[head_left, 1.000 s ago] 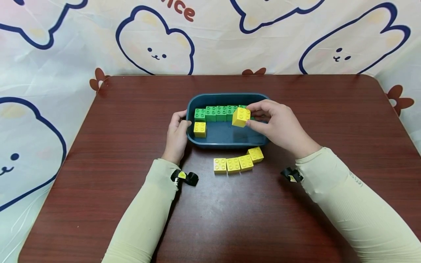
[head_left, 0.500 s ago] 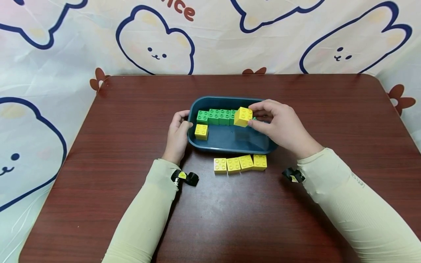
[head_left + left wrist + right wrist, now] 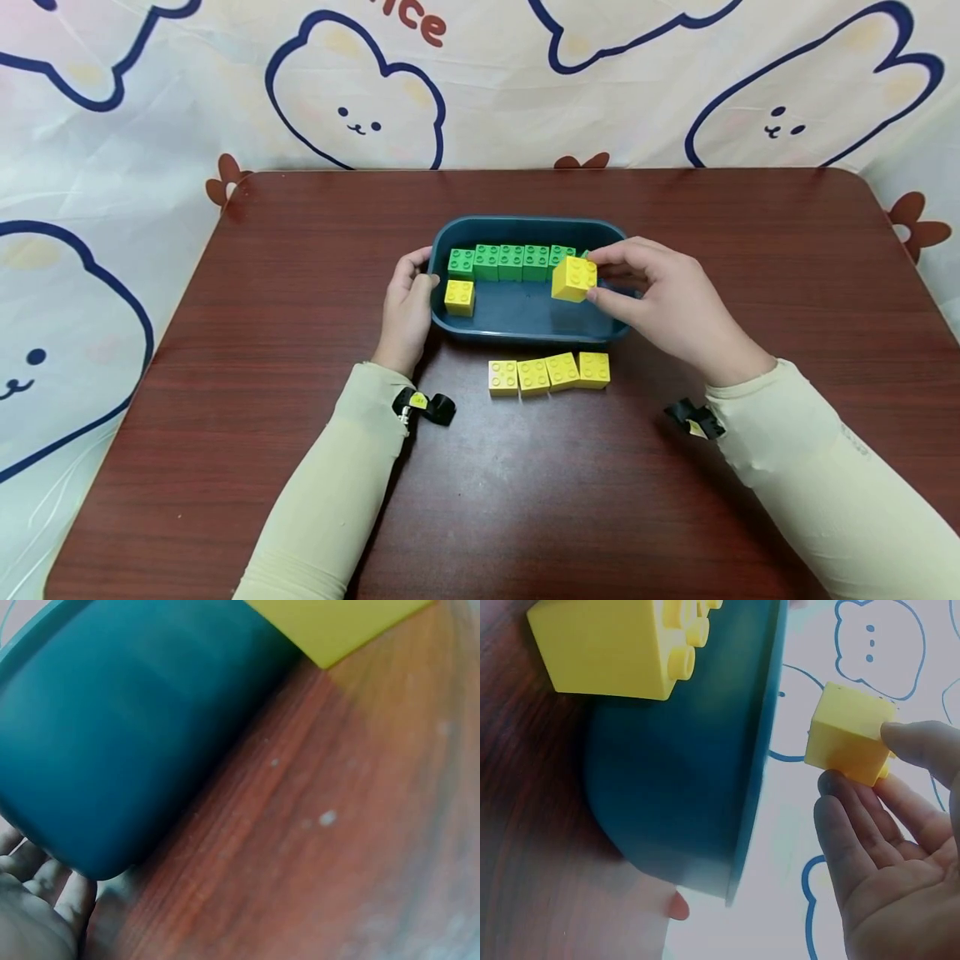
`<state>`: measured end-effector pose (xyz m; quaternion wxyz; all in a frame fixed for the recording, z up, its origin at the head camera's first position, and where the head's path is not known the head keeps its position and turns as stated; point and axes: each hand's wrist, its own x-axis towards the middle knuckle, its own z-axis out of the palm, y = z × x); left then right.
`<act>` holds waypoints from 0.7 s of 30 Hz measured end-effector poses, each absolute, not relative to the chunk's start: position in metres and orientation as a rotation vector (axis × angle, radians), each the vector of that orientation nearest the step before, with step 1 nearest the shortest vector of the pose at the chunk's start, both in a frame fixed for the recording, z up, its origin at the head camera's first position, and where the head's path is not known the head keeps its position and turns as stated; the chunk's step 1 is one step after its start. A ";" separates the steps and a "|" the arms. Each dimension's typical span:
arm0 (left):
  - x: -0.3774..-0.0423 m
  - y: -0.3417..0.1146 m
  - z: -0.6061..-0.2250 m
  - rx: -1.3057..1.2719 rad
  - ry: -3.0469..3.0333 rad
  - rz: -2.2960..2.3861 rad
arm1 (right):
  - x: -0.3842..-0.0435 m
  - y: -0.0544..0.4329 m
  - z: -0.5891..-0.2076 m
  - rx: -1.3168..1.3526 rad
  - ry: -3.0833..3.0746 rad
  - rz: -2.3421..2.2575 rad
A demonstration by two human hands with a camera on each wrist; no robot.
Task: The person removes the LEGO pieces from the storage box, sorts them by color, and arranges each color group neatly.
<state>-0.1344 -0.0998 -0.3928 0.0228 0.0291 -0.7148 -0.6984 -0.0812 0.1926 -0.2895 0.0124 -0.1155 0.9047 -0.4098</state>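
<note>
My left hand (image 3: 407,312) grips the left end of a dark teal plastic tray (image 3: 517,336), thumb at the rim and fingers outside. Above the tray's right part, my right hand (image 3: 667,296) pinches a yellow toy brick (image 3: 574,278) between thumb and fingers. That brick (image 3: 849,733) also shows in the right wrist view, clear of the tray wall. Inside the tray, a row of green bricks (image 3: 511,262) lines the far side, its right end partly hidden by my right hand. One yellow brick (image 3: 459,297) stands in the tray's near left corner.
Several yellow bricks (image 3: 533,377) lie in a slightly uneven row on the brown wooden table (image 3: 300,275), just in front of the tray. A cloth printed with cartoon animals (image 3: 495,100) hangs behind the table.
The tray slid toward me, then slightly back. The rightmost loose yellow brick came into line with its row. My right hand moved right and a little nearer, still holding its yellow brick.
</note>
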 end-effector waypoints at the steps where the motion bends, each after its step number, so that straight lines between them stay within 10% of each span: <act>1: -0.134 -0.100 -0.393 0.095 -2.215 -2.163 | -0.078 0.195 -0.289 -0.374 2.829 -1.279; 21: -0.137 -0.100 -0.392 0.134 -2.191 -2.204 | -0.028 0.233 -0.297 -0.439 2.914 -1.232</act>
